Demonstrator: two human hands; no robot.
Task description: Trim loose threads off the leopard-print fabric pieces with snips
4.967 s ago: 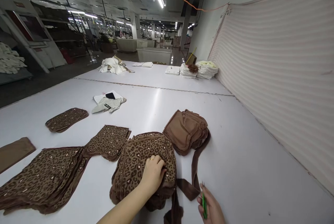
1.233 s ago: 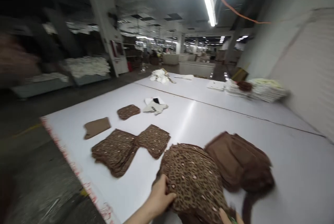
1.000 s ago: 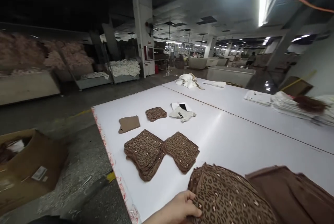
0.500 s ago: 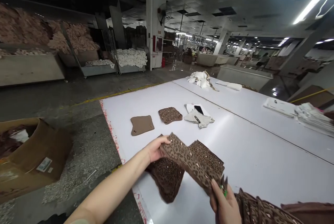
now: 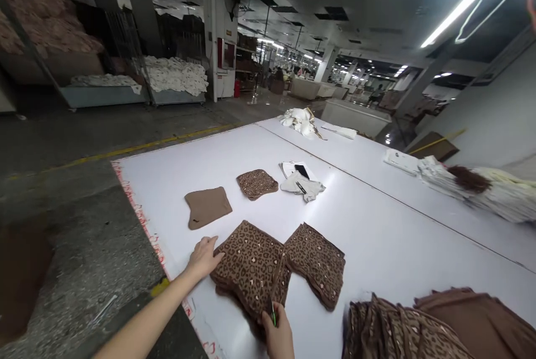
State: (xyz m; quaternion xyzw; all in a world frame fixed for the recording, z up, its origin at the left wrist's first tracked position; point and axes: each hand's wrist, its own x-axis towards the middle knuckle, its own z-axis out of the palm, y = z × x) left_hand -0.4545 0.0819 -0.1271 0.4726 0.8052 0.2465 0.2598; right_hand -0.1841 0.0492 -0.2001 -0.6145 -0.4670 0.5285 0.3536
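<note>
My left hand (image 5: 204, 258) rests at the left edge of a stack of leopard-print fabric pieces (image 5: 251, 264), its fingers apart and the fingertips on the cloth. At the stack's near corner is my right hand (image 5: 280, 332), closed around thread snips (image 5: 273, 314) with dark points and a green part. Its thumb meets the fabric edge; whether it also pinches cloth I cannot tell. A second leopard-print stack (image 5: 318, 264) lies just right of the first, their corners meeting. Beyond are a plain brown piece (image 5: 208, 206) and a smaller leopard-print stack (image 5: 257, 183).
Pale cloth (image 5: 304, 185) with a dark phone-like object lies farther back on the white table (image 5: 389, 258). Gathered leopard-print fabric (image 5: 397, 328) and brown fabric (image 5: 481, 314) fill the near right. White cloth (image 5: 301, 121) sits at the far edge. Carts (image 5: 176, 82) of fabric stand beyond.
The leopard-print piece held up between both hands now lies flat on the left stack. My left hand has let go of its corner; my right hand has moved left, keeping the snips. The view has turned right.
</note>
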